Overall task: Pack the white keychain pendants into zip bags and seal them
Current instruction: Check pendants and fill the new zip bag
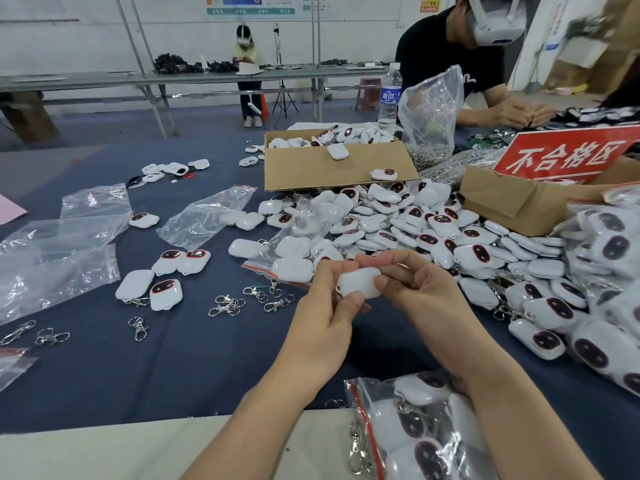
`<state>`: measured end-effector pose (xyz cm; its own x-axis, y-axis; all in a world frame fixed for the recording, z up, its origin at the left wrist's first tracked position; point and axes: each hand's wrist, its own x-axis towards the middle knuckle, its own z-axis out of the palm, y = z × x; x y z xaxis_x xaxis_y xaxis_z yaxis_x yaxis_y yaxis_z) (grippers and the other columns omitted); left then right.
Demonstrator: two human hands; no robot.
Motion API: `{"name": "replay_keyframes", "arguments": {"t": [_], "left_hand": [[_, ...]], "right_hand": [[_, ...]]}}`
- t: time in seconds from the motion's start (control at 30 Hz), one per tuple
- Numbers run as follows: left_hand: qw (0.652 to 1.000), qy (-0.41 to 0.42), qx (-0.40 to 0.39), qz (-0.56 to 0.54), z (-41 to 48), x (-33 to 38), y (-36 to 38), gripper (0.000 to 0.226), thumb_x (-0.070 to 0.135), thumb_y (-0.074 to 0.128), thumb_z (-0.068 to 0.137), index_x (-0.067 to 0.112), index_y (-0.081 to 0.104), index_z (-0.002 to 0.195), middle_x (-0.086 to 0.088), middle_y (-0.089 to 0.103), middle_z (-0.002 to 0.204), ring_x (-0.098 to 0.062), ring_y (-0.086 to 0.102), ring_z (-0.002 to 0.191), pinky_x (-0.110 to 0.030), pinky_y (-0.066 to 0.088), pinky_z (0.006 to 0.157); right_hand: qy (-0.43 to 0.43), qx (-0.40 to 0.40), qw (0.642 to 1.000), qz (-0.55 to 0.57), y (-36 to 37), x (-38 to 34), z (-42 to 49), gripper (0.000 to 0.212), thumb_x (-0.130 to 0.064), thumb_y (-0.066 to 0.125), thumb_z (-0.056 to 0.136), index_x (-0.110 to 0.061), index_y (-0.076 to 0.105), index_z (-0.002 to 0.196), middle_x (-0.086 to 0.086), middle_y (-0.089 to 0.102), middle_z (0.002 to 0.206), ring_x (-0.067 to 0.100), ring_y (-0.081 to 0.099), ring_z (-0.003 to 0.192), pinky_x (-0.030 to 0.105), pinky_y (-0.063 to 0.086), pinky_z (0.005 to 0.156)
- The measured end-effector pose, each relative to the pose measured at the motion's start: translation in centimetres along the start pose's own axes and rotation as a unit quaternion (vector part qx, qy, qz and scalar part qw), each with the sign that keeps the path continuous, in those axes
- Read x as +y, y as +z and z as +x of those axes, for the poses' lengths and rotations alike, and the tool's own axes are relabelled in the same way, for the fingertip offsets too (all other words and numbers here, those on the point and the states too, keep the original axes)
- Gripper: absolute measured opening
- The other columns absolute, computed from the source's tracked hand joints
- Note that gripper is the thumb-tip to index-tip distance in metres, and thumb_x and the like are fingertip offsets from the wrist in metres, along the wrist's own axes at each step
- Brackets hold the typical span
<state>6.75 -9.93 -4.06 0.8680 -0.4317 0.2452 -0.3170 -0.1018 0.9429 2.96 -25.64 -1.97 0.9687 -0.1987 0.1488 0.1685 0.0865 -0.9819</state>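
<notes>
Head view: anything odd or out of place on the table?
Yes: loose clasps lie scattered on the blue cloth with no pendant attached; one white pendant sits on the cardboard box flap rather than inside.

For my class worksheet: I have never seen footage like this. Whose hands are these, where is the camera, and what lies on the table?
No machine here. The single picture comes from a camera worn on a person's head, looking down at their own bare hands. The left hand and right hand together hold one white pendant above a blue-covered table. On it lie a pile of pendants, a cardboard box holding more, empty zip bags, loose metal clasps and, nearest, a filled bag.
</notes>
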Motion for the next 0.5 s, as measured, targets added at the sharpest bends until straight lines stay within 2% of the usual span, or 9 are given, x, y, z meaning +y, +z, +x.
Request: {"name": "replay_keyframes", "arguments": {"t": [0.17, 0.3, 0.37, 0.43, 0.5], "left_hand": [[1.000, 0.011, 0.010, 0.006, 0.06, -0.11, -0.05, 0.030, 0.010, 0.053, 0.103, 0.040, 0.055, 0.105, 0.012, 0.072, 0.096, -0.010, 0.071, 0.089, -0.042, 0.053, 0.092], [0.999, 0.019, 0.027, 0.006, 0.02, 0.23, 0.12, 0.033, 0.013, 0.053, 0.104, 0.046, 0.058, 0.107, 0.014, 0.072, 0.095, -0.009, 0.071, 0.082, -0.027, 0.053, 0.082], [0.999, 0.030, 0.037, 0.014, 0.01, 0.41, 0.13, 0.030, 0.021, 0.052, 0.105, 0.049, 0.060, 0.113, 0.015, 0.071, 0.092, -0.009, 0.070, 0.079, -0.017, 0.050, 0.075], [0.999, 0.035, 0.024, 0.001, -0.11, 0.53, 0.05, 0.026, 0.032, 0.054, 0.103, 0.051, 0.059, 0.120, 0.019, 0.070, 0.096, -0.006, 0.069, 0.084, -0.015, 0.051, 0.077], [0.999, 0.040, -0.009, 0.003, -0.24, 0.60, 0.02, 0.029, 0.035, 0.061, 0.100, 0.045, 0.058, 0.126, 0.027, 0.068, 0.101, 0.003, 0.065, 0.092, -0.009, 0.048, 0.079]], "right_hand": [[-0.007, 0.006, 1.000, 0.011, 0.05, -0.10, -0.02, 0.026, 0.012, 0.056, 0.093, -0.012, 0.066, 0.092, 0.003, 0.078, 0.105, 0.011, 0.071, 0.107, 0.015, 0.054, 0.082], [0.008, 0.026, 0.999, 0.021, 0.12, -0.21, -0.04, 0.019, 0.006, 0.060, 0.094, -0.012, 0.066, 0.091, 0.003, 0.078, 0.104, 0.010, 0.073, 0.099, 0.015, 0.055, 0.078], [0.019, 0.046, 0.999, 0.011, 0.23, -0.19, -0.03, 0.015, 0.000, 0.063, 0.094, -0.014, 0.067, 0.091, 0.005, 0.078, 0.102, 0.014, 0.073, 0.094, 0.023, 0.057, 0.081], [0.035, 0.066, 0.997, -0.005, 0.21, -0.16, -0.06, 0.014, -0.005, 0.066, 0.094, -0.018, 0.070, 0.091, 0.008, 0.078, 0.100, 0.023, 0.071, 0.092, 0.038, 0.056, 0.089], [0.044, 0.077, 0.996, -0.006, 0.10, -0.19, -0.12, 0.014, -0.009, 0.067, 0.094, -0.022, 0.072, 0.091, 0.012, 0.077, 0.099, 0.026, 0.070, 0.090, 0.042, 0.056, 0.090]]}}
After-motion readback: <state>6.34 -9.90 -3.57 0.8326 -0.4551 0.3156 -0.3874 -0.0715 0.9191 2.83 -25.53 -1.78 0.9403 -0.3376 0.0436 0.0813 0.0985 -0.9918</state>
